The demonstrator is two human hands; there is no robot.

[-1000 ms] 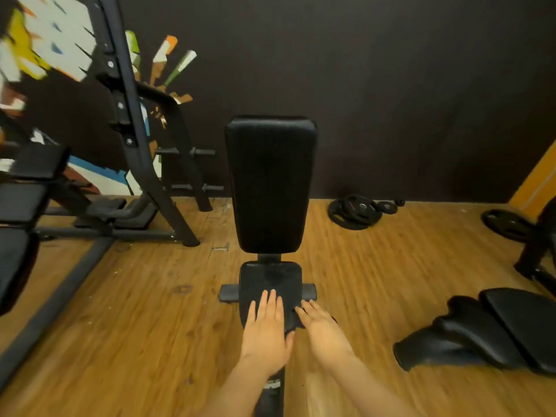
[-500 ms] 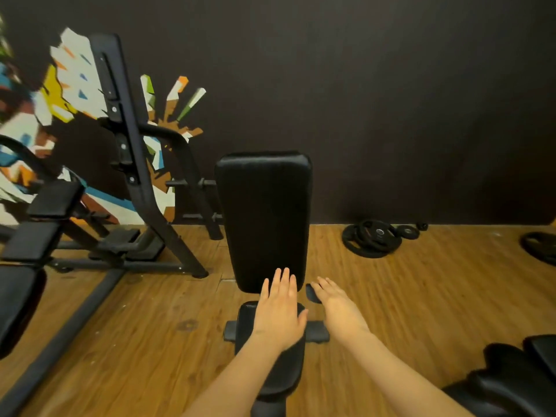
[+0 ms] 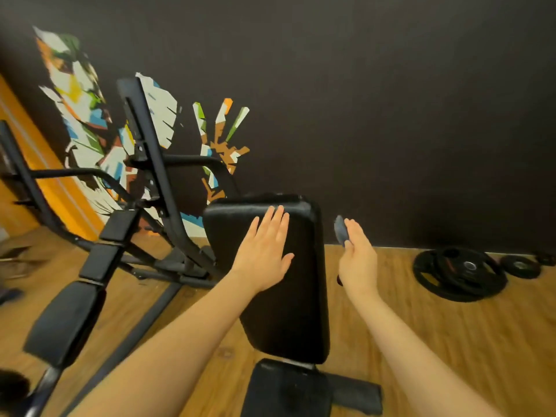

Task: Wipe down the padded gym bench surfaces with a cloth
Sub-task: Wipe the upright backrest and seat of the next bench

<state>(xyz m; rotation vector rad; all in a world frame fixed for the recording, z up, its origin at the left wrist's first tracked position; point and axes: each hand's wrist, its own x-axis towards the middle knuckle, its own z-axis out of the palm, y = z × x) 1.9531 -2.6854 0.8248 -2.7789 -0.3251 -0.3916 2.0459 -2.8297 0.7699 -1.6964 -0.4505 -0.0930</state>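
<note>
Both hands have risen from the seat pad [image 3: 285, 389] to the upper backrest pad [image 3: 288, 284] since 0.5 s ago. Left hand [image 3: 264, 254] lies flat on the backrest near its top edge, fingers straight and together. Right hand [image 3: 356, 257] hangs off the pad's right side, grip pinching a small dark cloth [image 3: 341, 233]. Step, as judged: starting the backrest wipe. Next move calls for bringing the cloth onto the pad.

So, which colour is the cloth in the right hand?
Dark grey-blue cloth, pinched by the right hand; head view.
</note>
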